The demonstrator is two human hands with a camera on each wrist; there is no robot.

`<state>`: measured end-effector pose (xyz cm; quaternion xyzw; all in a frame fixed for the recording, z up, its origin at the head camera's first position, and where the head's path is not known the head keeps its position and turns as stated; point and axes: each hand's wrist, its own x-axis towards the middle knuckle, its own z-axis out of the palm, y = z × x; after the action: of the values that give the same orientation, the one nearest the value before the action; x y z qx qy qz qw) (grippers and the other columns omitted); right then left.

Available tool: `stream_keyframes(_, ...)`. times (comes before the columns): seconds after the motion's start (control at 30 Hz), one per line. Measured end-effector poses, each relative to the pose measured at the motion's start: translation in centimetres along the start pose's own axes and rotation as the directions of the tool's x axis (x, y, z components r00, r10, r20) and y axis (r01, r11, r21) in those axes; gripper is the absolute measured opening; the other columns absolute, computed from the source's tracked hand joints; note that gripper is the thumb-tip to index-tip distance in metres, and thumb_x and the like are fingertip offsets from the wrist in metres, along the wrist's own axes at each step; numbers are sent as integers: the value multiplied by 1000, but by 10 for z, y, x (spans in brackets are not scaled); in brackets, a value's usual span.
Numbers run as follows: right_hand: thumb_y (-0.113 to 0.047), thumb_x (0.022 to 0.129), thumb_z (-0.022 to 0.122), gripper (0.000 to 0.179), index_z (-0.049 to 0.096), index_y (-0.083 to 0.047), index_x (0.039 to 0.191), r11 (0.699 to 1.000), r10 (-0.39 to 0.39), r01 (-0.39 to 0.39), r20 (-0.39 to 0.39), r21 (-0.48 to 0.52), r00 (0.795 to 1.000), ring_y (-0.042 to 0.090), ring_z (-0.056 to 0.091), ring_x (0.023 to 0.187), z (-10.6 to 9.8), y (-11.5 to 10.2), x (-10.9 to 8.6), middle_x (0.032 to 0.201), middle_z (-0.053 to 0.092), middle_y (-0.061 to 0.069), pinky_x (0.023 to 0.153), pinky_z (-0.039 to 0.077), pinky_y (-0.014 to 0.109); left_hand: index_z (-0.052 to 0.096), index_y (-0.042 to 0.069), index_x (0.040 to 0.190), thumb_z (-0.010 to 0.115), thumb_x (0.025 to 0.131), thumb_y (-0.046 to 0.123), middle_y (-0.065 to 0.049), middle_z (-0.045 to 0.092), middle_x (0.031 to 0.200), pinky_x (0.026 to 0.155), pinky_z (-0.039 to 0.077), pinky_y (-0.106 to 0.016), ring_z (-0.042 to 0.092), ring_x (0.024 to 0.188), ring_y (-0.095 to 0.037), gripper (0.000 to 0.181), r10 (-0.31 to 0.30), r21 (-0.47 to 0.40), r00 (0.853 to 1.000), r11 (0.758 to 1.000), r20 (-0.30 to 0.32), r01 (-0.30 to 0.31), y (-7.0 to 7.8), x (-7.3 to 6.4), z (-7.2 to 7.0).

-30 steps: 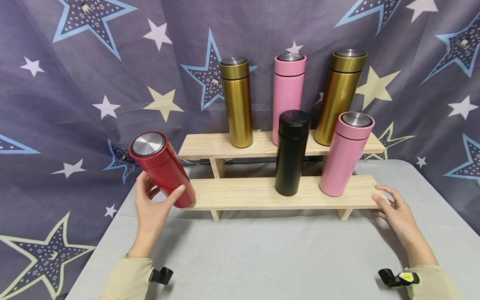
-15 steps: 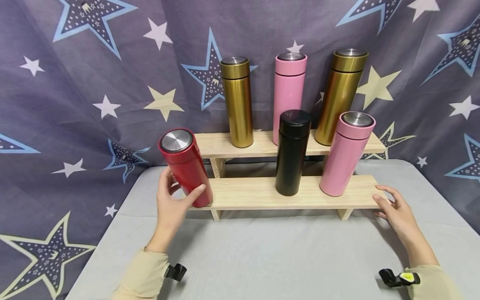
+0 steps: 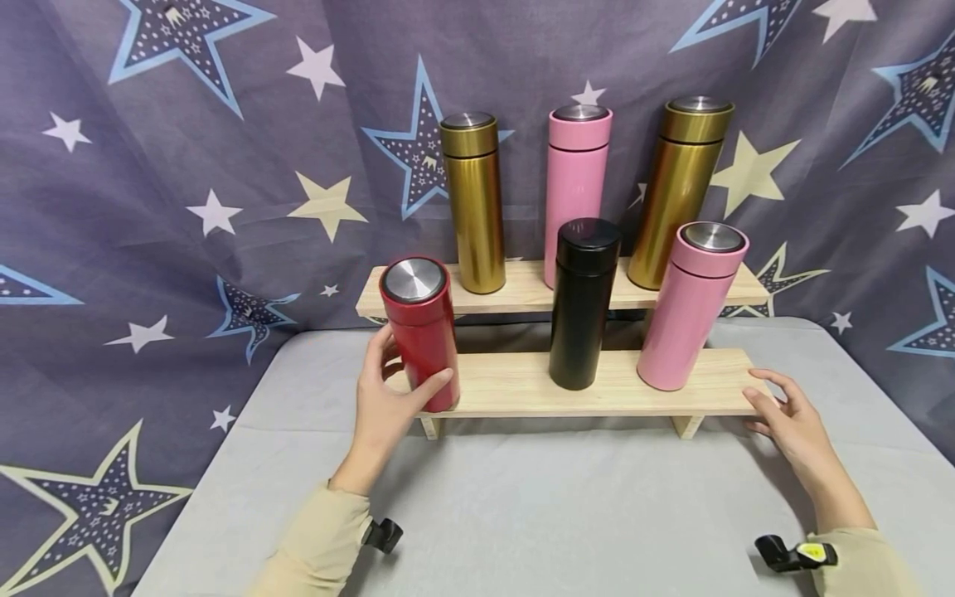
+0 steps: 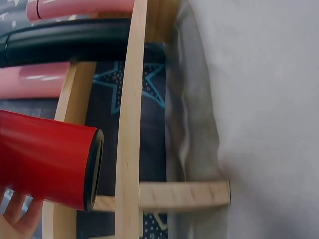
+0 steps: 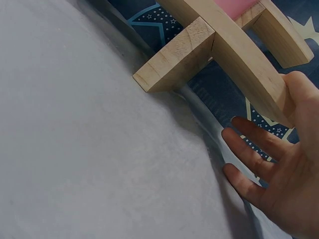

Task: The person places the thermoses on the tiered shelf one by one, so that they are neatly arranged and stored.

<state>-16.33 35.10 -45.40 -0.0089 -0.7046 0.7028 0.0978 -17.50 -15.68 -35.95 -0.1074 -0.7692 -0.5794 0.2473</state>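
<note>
My left hand (image 3: 388,414) grips a red thermos bottle (image 3: 425,348) near its base, thumb across the front and fingers behind. The bottle is nearly upright over the left part of the lower board. In the left wrist view a gap shows between the red bottle's dark base (image 4: 94,169) and the lower board's edge (image 4: 128,129). My right hand (image 3: 794,431) holds the right end of the two-tier wooden shelf (image 3: 507,385) between thumb and index finger. Its other fingers (image 5: 249,149) stretch out below the board, apart from it.
On the lower board stand a black thermos (image 3: 578,323) and a pink thermos (image 3: 682,323). The upper board (image 3: 522,278) bears a gold thermos (image 3: 477,224), another pink thermos (image 3: 574,191) and a second gold thermos (image 3: 675,207). A star-patterned cloth (image 3: 246,166) hangs behind the grey table (image 3: 567,514).
My left hand has moved the red thermos rightward from the lower board's left end, and the bottle has turned more upright. The right hand and the shelf have stayed still.
</note>
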Motion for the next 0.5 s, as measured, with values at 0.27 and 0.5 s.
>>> stream_keyframes(0.27, -8, 100, 59, 33, 57, -30, 124, 1000, -1, 1, -1, -4, 1000, -3, 64, 83, -1, 1, 1, 98, 63, -20, 67, 55, 18, 48, 16, 141, 88, 74, 16, -1, 59, 126, 89, 48, -39, 56, 109, -19, 78, 3, -15, 999, 1000, 37, -2, 0, 1, 21)
stream_keyframes(0.5, -10, 99, 60, 32, 57, -29, 125, 1000, -8, 8, -7, -14, 1000, -3, 64, 83, -1, 1, 1, 99, 63, -20, 66, 55, 18, 49, 21, 141, 89, 74, 20, 0, 58, 128, 91, 47, -44, 55, 111, -20, 78, 2, -19, 998, 1000, 70, -1, -2, 2, 34)
